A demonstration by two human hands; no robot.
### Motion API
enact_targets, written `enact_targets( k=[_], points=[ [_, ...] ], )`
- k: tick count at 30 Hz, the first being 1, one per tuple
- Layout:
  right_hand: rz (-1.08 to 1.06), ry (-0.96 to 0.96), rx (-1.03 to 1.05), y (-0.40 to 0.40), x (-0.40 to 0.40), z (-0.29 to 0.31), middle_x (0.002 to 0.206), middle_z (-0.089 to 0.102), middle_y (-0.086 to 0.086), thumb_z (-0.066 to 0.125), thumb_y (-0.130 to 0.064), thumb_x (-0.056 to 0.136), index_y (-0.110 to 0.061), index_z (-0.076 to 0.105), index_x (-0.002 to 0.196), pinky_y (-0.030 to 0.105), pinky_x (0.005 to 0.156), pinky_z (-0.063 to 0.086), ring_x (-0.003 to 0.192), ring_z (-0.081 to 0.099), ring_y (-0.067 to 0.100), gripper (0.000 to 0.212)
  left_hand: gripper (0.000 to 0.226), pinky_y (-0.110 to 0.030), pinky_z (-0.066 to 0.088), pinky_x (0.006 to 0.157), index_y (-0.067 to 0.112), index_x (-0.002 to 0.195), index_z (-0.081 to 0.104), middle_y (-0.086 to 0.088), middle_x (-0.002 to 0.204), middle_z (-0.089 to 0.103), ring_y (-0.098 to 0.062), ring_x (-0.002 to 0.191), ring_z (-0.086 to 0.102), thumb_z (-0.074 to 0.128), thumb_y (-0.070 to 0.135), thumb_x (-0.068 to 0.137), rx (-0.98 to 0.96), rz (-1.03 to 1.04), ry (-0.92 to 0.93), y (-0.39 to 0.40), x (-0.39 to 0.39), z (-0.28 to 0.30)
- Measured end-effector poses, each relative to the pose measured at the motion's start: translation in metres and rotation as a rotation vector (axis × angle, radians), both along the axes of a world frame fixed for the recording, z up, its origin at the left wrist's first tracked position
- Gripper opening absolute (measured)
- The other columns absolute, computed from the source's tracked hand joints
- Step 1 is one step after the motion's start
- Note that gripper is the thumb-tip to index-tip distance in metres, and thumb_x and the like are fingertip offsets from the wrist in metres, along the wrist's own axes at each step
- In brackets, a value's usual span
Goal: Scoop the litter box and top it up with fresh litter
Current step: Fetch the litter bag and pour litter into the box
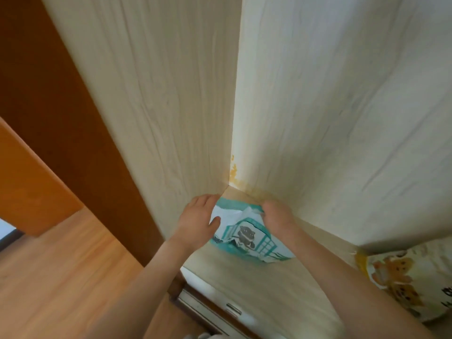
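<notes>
pale wood-grain walls [342,106] meet in a corner over a light counter [256,285], with orange-brown floor [61,277] off to the left and a dark door frame [73,118] beyond it.

nearest, below both forearms, the counter edge shows a drawer front with a small metal handle [233,309]. out past the right forearm, low at the frame's right edge, sits a second bag [401,282] printed with an orange cartoon animal; what it holds can't be read.

further in, between the hands, lies the litter bag [247,233], white and teal with a grey cat printed on it, tucked into the corner on the counter. the left hand [198,221] grips its left top edge, thumb hooked over the front and fingers behind. the right hand [277,214] is curled down onto the crumpled top at the right; it probably pinches the fold, though its fingertips are hidden. the top looks scrunched, so whether the bag is sealed or already open isn't clear, and no litter is visible.

the step in hand seems to be fetching fresh litter. no litter box or scoop is in view. next move calls for a firm two-handed lift, keeping the crumpled mouth upward so nothing spills, then carrying it clear of the corner.
</notes>
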State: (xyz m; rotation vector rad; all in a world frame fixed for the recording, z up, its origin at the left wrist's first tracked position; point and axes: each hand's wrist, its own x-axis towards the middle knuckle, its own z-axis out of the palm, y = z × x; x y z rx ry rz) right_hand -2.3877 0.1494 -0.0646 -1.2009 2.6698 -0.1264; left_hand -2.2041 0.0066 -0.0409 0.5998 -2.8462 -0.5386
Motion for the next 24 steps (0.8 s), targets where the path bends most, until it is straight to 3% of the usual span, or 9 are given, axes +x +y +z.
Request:
enact_targets(
  k=[2, 6, 9, 12, 21, 24],
  points=[
    [0.032, -0.003, -0.001, 0.001, -0.005, 0.016, 0.083, 0.059, 0.006, 0.046, -0.015, 0.095, -0.009, 0.064, 0.091, 0.026, 0.066, 0.037, 0.081, 0.060, 0.027, 0.019, 0.056, -0.035, 0.032, 0.109, 0.014, 0.145, 0.037, -0.006, 0.144, 0.045, -0.027, 0.132, 0.038, 0.055, 0.026, 0.093, 0.001, 0.047, 0.002, 0.004, 0.009, 0.002],
    [0.177, -0.069, -0.040, -0.006, 0.006, 0.039, 0.060, 0.045, -0.004, 0.051, -0.019, 0.094, -0.022, 0.043, 0.060, 0.026, 0.047, 0.027, 0.058, 0.048, 0.020, 0.035, 0.056, -0.040, 0.034, 0.111, 0.016, 0.147, 0.033, -0.005, 0.147, 0.042, -0.026, 0.134, 0.037, 0.052, 0.029, 0.095, 0.011, 0.170, 0.009, 0.019, 0.038, 0.010],
    [0.307, -0.054, 0.008, -0.012, 0.035, 0.050, 0.061, 0.043, -0.004, 0.052, -0.014, 0.091, -0.021, 0.040, 0.060, 0.025, 0.046, 0.025, 0.055, 0.045, 0.016, 0.034, 0.057, -0.039, 0.033, 0.110, 0.018, 0.148, 0.031, -0.003, 0.148, 0.039, -0.025, 0.135, 0.036, 0.050, 0.030, 0.096, 0.010, 0.292, 0.007, 0.037, 0.069, 0.016],
    [0.421, -0.075, 0.033, -0.018, 0.065, 0.051, 0.064, 0.051, 0.000, 0.052, -0.012, 0.087, -0.014, 0.050, 0.069, 0.025, 0.048, 0.033, 0.063, 0.058, 0.022, 0.018, 0.057, -0.038, 0.032, 0.110, 0.018, 0.148, 0.030, -0.003, 0.148, 0.039, -0.026, 0.135, 0.035, 0.050, 0.030, 0.096, 0.030, 0.412, -0.017, 0.053, 0.103, 0.017],
    [0.724, -0.094, 0.129, -0.036, 0.173, 0.052, 0.062, 0.044, -0.001, 0.053, -0.013, 0.088, -0.017, 0.039, 0.064, 0.025, 0.046, 0.028, 0.052, 0.041, 0.015, 0.028, 0.057, -0.039, 0.037, 0.107, 0.020, 0.148, 0.028, -0.001, 0.150, 0.037, -0.025, 0.136, 0.035, 0.050, 0.031, 0.096, 0.075, 0.729, -0.040, 0.084, 0.211, 0.014],
    [0.812, -0.101, 0.139, -0.048, 0.209, 0.047, 0.064, 0.045, 0.000, 0.054, -0.016, 0.088, -0.018, 0.040, 0.064, 0.026, 0.047, 0.029, 0.055, 0.045, 0.017, 0.029, 0.056, -0.040, 0.038, 0.106, 0.017, 0.147, 0.032, -0.003, 0.147, 0.040, -0.027, 0.132, 0.038, 0.051, 0.028, 0.095, 0.084, 0.801, -0.036, 0.089, 0.251, 0.013]
  ],
)
